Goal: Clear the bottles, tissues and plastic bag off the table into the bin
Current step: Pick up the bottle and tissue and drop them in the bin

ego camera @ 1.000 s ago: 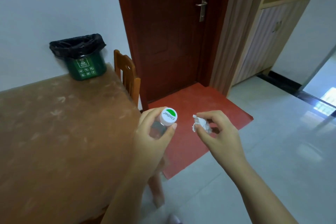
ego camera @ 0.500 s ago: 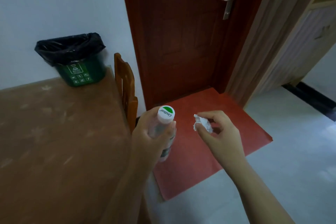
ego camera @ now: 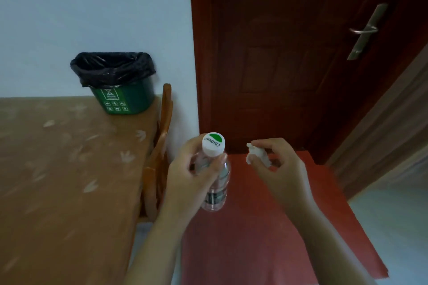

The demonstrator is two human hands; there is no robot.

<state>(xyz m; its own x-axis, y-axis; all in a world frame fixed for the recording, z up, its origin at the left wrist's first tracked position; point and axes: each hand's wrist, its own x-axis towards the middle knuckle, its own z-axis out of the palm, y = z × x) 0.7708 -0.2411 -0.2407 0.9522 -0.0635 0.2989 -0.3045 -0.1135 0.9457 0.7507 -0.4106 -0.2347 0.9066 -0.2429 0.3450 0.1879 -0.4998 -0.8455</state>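
My left hand (ego camera: 188, 176) grips a clear plastic bottle (ego camera: 216, 183) by its neck, just under the white and green cap; the bottle hangs upright over the red mat, right of the table. My right hand (ego camera: 281, 169) pinches a crumpled white tissue (ego camera: 258, 154) between thumb and fingers, beside the bottle. The green bin (ego camera: 126, 97) with a black liner stands on the far right corner of the brown table (ego camera: 60, 169), against the wall. Both hands are to the right of the table and nearer to me than the bin.
A wooden chair (ego camera: 159, 152) is tucked against the table's right edge, between the table and my left hand. Behind is a dark red door (ego camera: 278, 53) with a metal handle; a red mat (ego camera: 266, 227) covers the floor below my hands.
The view has swung left and closer to the table corner, so the bin appears larger and nearer. Both hands keep their hold on the bottle and the tissue.
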